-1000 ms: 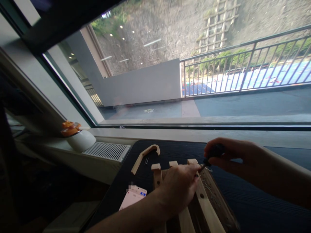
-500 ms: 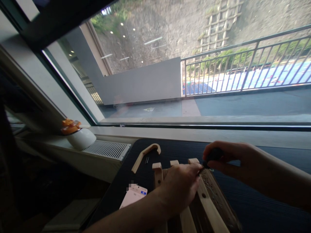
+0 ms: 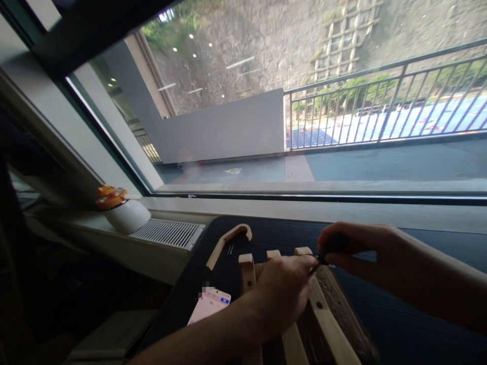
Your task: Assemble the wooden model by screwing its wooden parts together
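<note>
My right hand [image 3: 357, 246] is wrapped round the dark, rounded handle of a screwdriver [image 3: 335, 243]. The shaft slants down and left towards the fingertips of my left hand [image 3: 285, 284]. Those fingers are closed about the upper part of a pale wooden slat [image 3: 323, 309] with a curled end and a dark hole; the screwdriver's tip and any screw there are hidden. Alongside stand another curled slat [image 3: 248, 274] and a third curled end [image 3: 273, 254], partly behind my left hand. The slats lie against a brown carved wooden piece [image 3: 344, 304].
A loose hooked wooden piece [image 3: 228, 243] and thin metal screws or nails [image 3: 230, 249] lie on the dark table [image 3: 190, 289]. Near my left forearm is a pink-screened phone [image 3: 211, 305]. A white container with an orange top [image 3: 127, 215] stands beside a vent [image 3: 171, 233], below the window.
</note>
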Demonstrator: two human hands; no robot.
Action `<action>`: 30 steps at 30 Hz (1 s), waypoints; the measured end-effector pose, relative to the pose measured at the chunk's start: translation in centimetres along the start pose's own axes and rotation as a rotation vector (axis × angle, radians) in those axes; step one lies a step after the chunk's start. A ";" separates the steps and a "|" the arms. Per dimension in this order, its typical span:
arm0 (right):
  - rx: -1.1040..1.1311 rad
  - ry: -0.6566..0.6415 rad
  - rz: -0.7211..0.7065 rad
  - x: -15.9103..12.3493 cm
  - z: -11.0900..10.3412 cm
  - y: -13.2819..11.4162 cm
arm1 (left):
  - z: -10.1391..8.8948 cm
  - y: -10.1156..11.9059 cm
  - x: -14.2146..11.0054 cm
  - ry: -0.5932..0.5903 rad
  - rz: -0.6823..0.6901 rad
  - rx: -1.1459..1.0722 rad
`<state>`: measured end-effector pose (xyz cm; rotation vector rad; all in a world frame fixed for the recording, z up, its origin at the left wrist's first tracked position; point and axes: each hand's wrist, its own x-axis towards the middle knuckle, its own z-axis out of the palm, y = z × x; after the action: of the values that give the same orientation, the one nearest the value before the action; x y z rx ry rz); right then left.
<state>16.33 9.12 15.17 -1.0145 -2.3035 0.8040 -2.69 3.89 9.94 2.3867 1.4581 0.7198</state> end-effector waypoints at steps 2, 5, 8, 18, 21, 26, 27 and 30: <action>0.019 -0.052 -0.002 0.0 0.0 0.0 | -0.1 0.0 0.0 -0.008 -0.008 0.004; 0.023 -0.060 0.003 0.1 0.1 -0.1 | -0.4 0.0 0.0 -0.039 -0.007 -0.006; -0.014 -0.028 -0.013 0.2 0.5 -0.3 | -0.6 0.0 0.0 -0.055 -0.004 -0.008; -0.035 -0.003 -0.067 0.4 1.8 -0.4 | -0.2 -0.2 -0.1 -0.055 -0.050 0.018; -0.028 0.004 -0.050 0.4 1.7 -0.2 | -1.5 0.0 -0.4 -0.139 -0.039 -0.052; -0.039 -0.014 -0.042 0.4 1.5 -0.1 | -2.5 0.1 -0.7 -0.192 0.003 -0.116; -0.040 -0.019 -0.040 0.4 1.5 -0.2 | -2.4 0.1 -0.7 -0.189 0.003 -0.109; -0.043 -0.029 -0.035 0.4 1.5 -0.2 | -2.2 0.2 -0.7 -0.183 -0.005 -0.094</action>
<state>15.07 8.86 14.33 -0.9836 -2.3659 0.7631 -3.97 3.07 11.64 2.3095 1.3253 0.5399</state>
